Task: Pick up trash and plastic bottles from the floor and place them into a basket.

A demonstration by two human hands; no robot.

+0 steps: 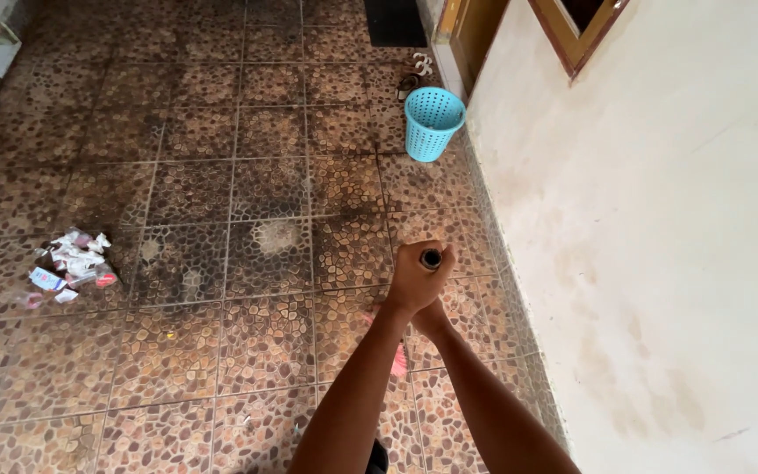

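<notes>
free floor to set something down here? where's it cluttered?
Bare brown pebble-pattern tile floor spans the middle, between the pile of crumpled white paper litter at left and the perforated turquoise plastic basket by the white wall. Crowded spots: the litter pile, the basket with sandals behind it, and the wall strip where both hands grip a broom handle.

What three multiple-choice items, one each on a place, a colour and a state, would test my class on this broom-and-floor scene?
1. Where does the basket stand?
A. by the wall
B. beside the litter
C. in the person's hand

2. What colour is the basket?
A. red
B. light blue
C. black

3. How is the broom handle held?
A. lying loose on the floor
B. leaning on the wall
C. gripped at its top by both hands

Answers: 1 A, it sits at the foot of the white wall. 2 B, its perforated sides are light blue. 3 C, the left hand and right hand close around it.
</notes>
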